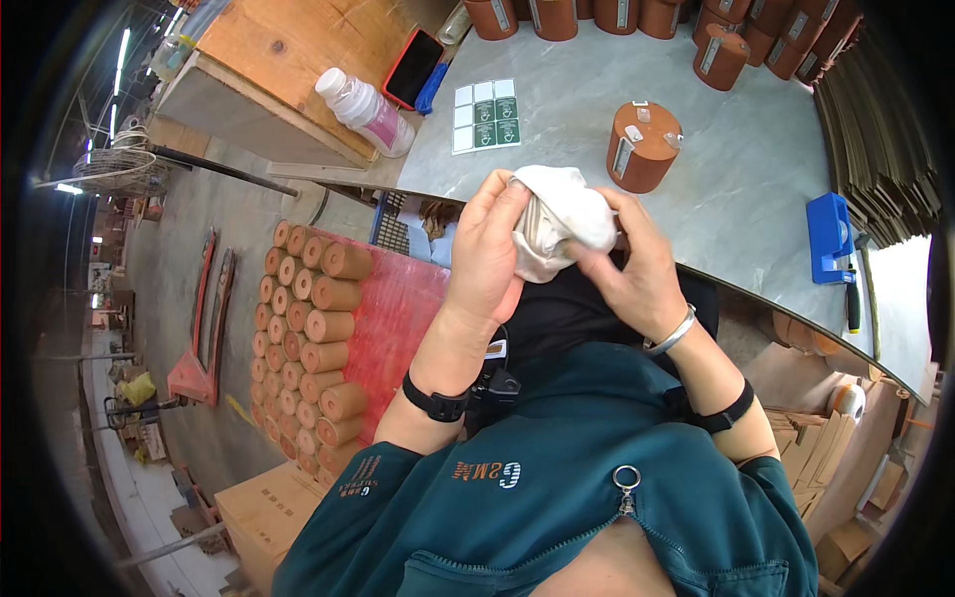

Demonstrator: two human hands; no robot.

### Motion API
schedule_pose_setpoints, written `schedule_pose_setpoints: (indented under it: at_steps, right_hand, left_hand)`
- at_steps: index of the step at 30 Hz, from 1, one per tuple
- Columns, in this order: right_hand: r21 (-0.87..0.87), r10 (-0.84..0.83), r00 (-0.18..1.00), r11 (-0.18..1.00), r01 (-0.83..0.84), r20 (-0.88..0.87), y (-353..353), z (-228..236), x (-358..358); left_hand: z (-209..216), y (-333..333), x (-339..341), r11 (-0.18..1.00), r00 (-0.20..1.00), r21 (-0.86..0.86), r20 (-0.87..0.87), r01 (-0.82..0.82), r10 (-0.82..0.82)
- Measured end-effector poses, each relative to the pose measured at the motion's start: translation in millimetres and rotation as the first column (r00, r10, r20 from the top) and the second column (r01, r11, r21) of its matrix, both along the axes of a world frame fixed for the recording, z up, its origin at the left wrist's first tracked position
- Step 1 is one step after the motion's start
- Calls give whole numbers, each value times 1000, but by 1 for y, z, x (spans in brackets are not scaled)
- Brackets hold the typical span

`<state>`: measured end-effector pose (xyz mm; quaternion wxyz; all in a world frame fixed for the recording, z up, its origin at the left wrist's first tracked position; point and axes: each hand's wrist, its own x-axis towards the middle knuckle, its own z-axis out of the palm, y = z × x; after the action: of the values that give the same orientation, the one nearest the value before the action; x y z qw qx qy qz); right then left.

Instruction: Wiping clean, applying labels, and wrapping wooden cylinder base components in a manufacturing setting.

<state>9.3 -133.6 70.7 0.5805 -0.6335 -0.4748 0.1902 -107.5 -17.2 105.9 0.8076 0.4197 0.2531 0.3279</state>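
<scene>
Both hands hold a bunched white cloth (565, 214) in front of my body, close to the near edge of the grey tabletop (557, 95). My left hand (485, 249) is closed around its left side, thumb on top. The fingers of my right hand (642, 261) curl over the right side, and its thumb presses on the lower front. Whether something is wrapped inside the cloth cannot be seen. Just beyond my right hand, a reddish-brown lidded jar (645, 164) stands upright with small pale pieces on its lid and a strip on its side. A green and white label sheet (485, 117) lies to its left.
More brown jars (721, 58) line the far edge. Stacked cardboard sheets (880, 139) and a blue tape dispenser (828, 239) are at right. A white bottle (366, 111) and phone (413, 68) sit at upper left. Several clay cylinders (323, 328) fill a red board (393, 298).
</scene>
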Motion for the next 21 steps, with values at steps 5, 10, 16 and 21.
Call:
schedule_pose_setpoints:
  at_steps: [5,10,16,21]
  right_hand:
    - [-18,-144,988,989,145,49,-4,0,15]
    - [-27,-125,975,992,122,-184,-9,-2,22]
    - [32,-49,983,998,56,-174,-9,-3,34]
    - [24,-16,921,999,28,-390,-8,5,26]
  left_hand:
    - [-11,20,-6,971,993,237,-95,-41,65]
    - [-16,42,-17,966,984,257,-177,26,20]
    - [-8,42,-31,879,900,286,-331,381,-283]
    - [-22,44,-37,785,753,203,-496,585,-433]
